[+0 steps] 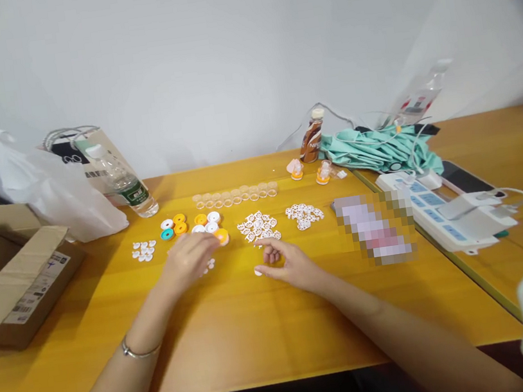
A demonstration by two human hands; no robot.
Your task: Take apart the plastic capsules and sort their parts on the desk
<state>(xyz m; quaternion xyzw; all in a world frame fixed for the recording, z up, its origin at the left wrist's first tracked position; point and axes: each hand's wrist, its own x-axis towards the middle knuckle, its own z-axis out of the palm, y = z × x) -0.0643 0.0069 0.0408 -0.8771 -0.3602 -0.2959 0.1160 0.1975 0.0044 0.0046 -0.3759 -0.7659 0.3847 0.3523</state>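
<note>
My left hand (pixel 188 261) is above the middle of the table, its fingers closed at the edge of an orange and white round cap (pixel 221 236). Small white pieces (pixel 210 265) show partly under that hand. To its right, my right hand (pixel 290 263) has curled fingers with the thumb held apart from them. By the thumb tip is a small white disc (pixel 258 272); whether they touch is unclear. Beyond the hands lie more round caps (pixel 179 219) in orange, white and teal, a pile of white openwork pieces (pixel 258 225) and a row of clear round cups (pixel 235 196).
Small white discs (pixel 143 251) lie left, and another openwork pile (pixel 304 214) right. A cardboard box (pixel 35 286), water bottle (pixel 132 191), brown bottle (pixel 312 139), two orange-based assembled pieces (pixel 323 174), a teal umbrella (pixel 376 150) and a white power strip (pixel 443 212) surround the workspace.
</note>
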